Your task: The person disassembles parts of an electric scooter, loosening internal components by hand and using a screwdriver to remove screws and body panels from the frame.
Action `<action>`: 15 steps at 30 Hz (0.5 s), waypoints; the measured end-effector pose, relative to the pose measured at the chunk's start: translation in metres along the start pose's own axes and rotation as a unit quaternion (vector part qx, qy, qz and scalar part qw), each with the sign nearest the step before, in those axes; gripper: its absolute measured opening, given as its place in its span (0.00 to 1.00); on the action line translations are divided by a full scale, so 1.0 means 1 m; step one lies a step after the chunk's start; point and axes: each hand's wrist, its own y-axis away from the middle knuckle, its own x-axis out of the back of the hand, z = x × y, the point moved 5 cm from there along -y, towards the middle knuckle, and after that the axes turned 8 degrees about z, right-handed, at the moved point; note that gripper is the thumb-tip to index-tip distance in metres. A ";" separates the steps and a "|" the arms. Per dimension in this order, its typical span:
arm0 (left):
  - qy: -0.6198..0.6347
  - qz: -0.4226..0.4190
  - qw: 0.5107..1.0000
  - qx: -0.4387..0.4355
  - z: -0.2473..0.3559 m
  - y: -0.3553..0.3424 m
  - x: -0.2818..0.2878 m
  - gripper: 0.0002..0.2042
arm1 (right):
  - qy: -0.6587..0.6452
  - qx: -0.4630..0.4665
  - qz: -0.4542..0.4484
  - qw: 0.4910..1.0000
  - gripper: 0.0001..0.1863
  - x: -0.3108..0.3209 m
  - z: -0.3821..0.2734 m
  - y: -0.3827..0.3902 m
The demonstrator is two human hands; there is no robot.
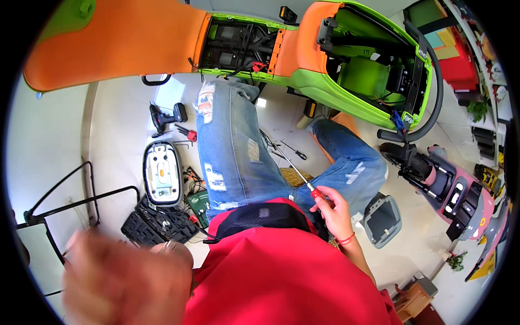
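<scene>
Upright in front of my lap, a long screwdriver (313,191) with a red handle and thin metal shaft points up and away; my right hand (336,216) is closed round its handle. Close to the camera at the lower left, my left hand (122,276) is smeared by motion, so its fingers and anything in them cannot be made out. Ahead of my knees stands an orange and green scooter body (311,40). Its middle compartment (235,46) is uncovered, with black parts, cables and a red connector (258,66) showing.
On the floor to the left lie a cordless drill (162,116), a hex key set (190,135), a grey-rimmed white shell (162,176) and a black tool case (154,222). Another screwdriver (295,151) lies between my legs. At right are a grey plastic tub (382,221) and a pink scooter (460,200).
</scene>
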 end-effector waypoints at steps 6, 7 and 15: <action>-0.275 -0.259 0.735 0.564 -0.073 0.155 0.031 0.04 | -0.058 -0.004 0.004 0.998 0.17 0.001 0.008 -0.001; -0.289 -0.365 0.677 0.571 -0.074 0.180 0.032 0.05 | -0.077 -0.006 -0.004 0.997 0.17 0.000 0.010 -0.001; -0.092 -0.460 0.498 0.730 -0.061 0.295 0.023 0.18 | -0.269 -0.051 -0.103 0.956 0.19 -0.021 -0.010 0.003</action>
